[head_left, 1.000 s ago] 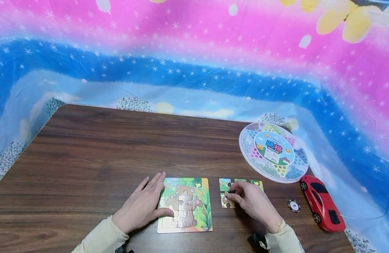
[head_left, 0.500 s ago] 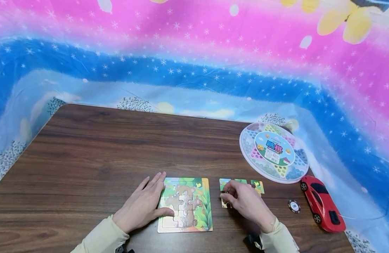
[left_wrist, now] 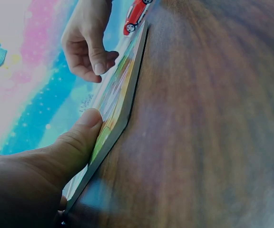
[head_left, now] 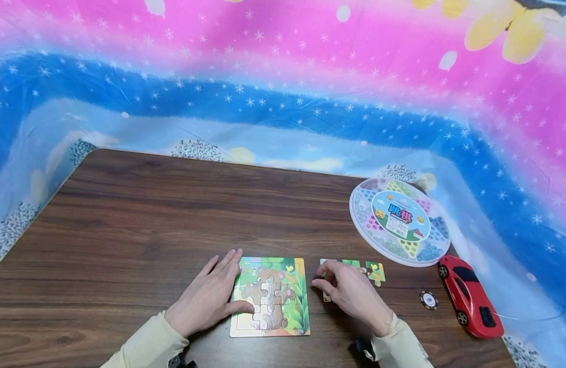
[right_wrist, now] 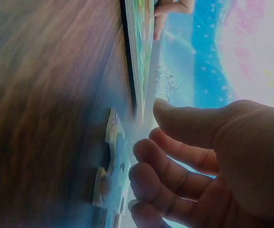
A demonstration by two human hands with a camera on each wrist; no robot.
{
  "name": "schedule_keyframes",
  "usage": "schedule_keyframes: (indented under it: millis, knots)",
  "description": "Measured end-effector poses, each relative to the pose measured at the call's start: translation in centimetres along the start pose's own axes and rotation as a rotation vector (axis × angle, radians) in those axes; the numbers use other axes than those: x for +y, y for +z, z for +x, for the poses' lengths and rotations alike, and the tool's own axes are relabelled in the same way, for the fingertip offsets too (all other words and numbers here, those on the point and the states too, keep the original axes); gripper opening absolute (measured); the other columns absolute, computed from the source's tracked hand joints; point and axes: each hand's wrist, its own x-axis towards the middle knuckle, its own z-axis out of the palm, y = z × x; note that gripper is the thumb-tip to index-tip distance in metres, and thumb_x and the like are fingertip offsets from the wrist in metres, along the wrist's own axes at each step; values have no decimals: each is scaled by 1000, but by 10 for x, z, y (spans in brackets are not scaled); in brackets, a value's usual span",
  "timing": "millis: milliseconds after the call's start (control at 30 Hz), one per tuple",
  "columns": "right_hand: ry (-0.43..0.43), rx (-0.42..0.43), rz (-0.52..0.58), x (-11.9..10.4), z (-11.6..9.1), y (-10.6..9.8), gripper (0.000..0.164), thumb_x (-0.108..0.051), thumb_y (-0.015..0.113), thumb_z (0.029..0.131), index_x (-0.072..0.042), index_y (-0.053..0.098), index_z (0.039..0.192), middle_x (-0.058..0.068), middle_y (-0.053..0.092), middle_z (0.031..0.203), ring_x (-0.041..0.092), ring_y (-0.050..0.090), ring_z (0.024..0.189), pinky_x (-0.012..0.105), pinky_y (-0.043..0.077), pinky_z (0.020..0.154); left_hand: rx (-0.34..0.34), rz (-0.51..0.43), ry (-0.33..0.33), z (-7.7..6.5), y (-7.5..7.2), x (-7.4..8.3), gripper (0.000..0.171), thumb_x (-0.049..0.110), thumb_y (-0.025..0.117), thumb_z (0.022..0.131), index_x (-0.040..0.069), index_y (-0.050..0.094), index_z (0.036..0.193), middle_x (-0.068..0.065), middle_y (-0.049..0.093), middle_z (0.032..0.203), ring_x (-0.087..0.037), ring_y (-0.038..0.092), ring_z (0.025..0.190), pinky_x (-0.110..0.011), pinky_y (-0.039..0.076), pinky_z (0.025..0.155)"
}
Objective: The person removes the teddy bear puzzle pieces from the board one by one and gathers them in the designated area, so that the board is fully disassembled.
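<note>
- While the left-hand grip (head_left: 204,301) rests where it did a second ago, the right-hand grip (head_left: 352,291) has shifted left, towards the bear jigsaw (head_left: 272,306), and covers more of the lower loose piece.
- Over at the right end of the row, the loose jigsaw piece (head_left: 375,272) with the yellow bird now shows more fully.
- The right-hand grip looks released: its fingers are loosely curled, with thumb and fingertips apart, just above the loose pieces; whether it touches one I cannot tell.
- The left-hand grip is released too, laid along the jigsaw's left edge, fingers extended and thumb on its face.
- Counts: one bear jigsaw, flat on the worktop (head_left: 172,214) between the hands; at least four loose pieces to its right, partly hidden.
- Further right: one round Chinese checkers box (head_left: 399,222), one poker chip (head_left: 428,300) and one red toy car (head_left: 471,299), the chip near the car.
</note>
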Motion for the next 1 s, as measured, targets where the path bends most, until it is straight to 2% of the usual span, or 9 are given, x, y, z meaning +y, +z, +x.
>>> schedule_keyframes:
  millis: [267, 467, 733, 1000]
  knots:
    - [-74, 7, 11, -9, 3, 6, 7, -31, 71, 89, -29, 65, 89, -21, 53, 67, -3, 49, 56, 20, 42, 55, 3, 0, 8, 1, -1, 1, 87, 65, 67, 77, -5, 51, 126, -24, 36, 150, -33, 32, 141, -54, 28, 112]
    - [-96, -25, 75, -18, 6, 11, 6, -28, 70, 91, -25, 65, 91, -18, 54, 69, 0, 50, 58, 21, 44, 52, -6, 2, -3, 0, -1, 1, 94, 65, 66, 77, -7, 46, 134, -24, 35, 150, -32, 31, 142, -54, 27, 112]
    - [-122, -54, 48, -29, 12, 20, 12, -33, 71, 90, -23, 64, 92, -16, 51, 75, 0, 49, 60, 20, 43, 55, -23, -7, -12, -1, 0, 0, 97, 66, 64, 79, -8, 43, 138, -24, 34, 151, -32, 30, 142, -53, 27, 112]
    - [-156, -78, 22, -36, 14, 23, 15, -34, 70, 90, -21, 67, 98, -12, 54, 87, 3, 54, 70, 21, 46, 59, -28, -18, -18, 0, -1, 0, 100, 66, 64, 79, -8, 39, 141, -23, 34, 151, -31, 30, 142, -53, 26, 113]
